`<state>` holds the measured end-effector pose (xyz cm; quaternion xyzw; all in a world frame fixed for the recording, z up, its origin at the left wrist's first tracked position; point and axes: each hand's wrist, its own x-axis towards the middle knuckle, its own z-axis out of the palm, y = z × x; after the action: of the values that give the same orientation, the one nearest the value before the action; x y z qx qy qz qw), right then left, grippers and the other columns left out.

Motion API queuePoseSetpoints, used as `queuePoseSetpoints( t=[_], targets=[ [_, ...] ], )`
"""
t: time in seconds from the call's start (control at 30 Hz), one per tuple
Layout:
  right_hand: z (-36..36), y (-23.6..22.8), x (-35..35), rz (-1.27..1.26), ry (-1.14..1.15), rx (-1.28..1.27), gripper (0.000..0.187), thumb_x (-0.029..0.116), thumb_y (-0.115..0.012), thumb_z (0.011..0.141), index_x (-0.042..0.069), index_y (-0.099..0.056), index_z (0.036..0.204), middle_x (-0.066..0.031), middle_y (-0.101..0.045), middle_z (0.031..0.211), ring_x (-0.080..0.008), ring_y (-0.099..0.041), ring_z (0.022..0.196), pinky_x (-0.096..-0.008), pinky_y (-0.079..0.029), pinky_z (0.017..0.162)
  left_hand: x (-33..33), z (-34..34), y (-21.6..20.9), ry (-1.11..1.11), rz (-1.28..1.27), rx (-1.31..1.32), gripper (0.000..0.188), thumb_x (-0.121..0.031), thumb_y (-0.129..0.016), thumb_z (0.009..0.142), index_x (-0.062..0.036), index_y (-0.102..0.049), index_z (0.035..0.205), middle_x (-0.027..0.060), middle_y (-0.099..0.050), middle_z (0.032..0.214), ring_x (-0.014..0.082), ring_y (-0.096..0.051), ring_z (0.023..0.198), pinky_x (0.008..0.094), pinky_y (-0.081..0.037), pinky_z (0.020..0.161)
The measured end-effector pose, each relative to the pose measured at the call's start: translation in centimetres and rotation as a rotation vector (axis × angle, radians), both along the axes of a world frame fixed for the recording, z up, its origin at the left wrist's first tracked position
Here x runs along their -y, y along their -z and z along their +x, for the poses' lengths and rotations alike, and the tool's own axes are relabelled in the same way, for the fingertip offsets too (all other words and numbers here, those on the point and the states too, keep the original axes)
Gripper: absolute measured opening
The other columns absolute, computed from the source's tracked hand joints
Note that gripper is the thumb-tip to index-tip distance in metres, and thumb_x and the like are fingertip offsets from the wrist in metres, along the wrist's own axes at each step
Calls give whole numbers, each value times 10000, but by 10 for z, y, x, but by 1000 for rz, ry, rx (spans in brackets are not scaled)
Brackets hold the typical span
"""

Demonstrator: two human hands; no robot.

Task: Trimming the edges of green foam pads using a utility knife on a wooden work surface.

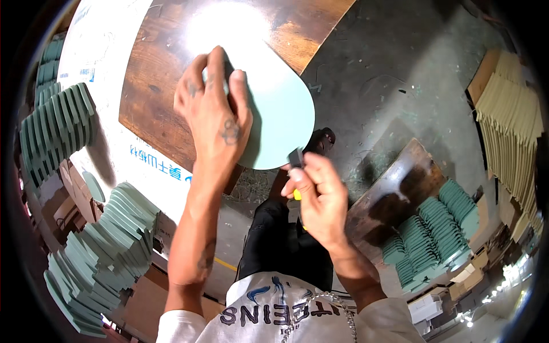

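A pale green rounded panel (283, 108) lies on a brown wooden board (150, 86), its curved end reaching past the board's near edge. My left hand (214, 108) rests on the panel, thumb and forefinger apart; a dark patch beside the forefinger is hard to make out. Just off the panel's near rim, my right hand (320, 197) is closed round a small hand tool (295, 158) with a black end and a yellow part. The fingers cover most of this tool, so its exact kind does not show.
Under the board is a white sheet (106, 63). Green panels stand in rows (57, 123) at the far left, with another stack (108, 251) nearer. To the right, green pieces (434, 228) sit on a low board (394, 177), and tan pieces (509, 120) are stacked beyond.
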<state>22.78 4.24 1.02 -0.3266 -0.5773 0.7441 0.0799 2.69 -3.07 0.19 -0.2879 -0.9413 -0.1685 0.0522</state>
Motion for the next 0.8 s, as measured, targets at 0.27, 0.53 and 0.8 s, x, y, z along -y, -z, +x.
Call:
queuePoseSetpoints(
  t=[0.27, 0.53, 0.8],
  targets=[
    [2, 18, -67, -24, 140, -175, 204, 71, -431, 1098, -8, -447, 1285, -192, -717, 1078, -191, -697, 854, -321, -583, 762, -23, -45, -6, 699, 20, 12, 343, -367, -616, 1011, -186, -723, 1283, 125, -633, 1233, 301, -562, 1204, 495, -448, 1079],
    [-83, 42, -108, 750, 76, -293, 249, 31, -613, 999, 72, -654, 1241, -148, -741, 1056, -306, -750, 897, -340, -573, 726, -26, -46, -6, 717, 44, 12, 333, -342, -657, 985, -180, -718, 1269, 111, -625, 1203, 314, -551, 1147, 479, -437, 1012],
    [-88, 51, -101, 828, 190, -370, 252, 5, -622, 981, 68, -682, 1219, -131, -751, 1073, -299, -755, 911, -356, -595, 759, -26, -44, -8, 716, 21, -15, 342, -334, -653, 987, -161, -718, 1276, 125, -623, 1206, 319, -554, 1137, 477, -455, 987]
  ],
)
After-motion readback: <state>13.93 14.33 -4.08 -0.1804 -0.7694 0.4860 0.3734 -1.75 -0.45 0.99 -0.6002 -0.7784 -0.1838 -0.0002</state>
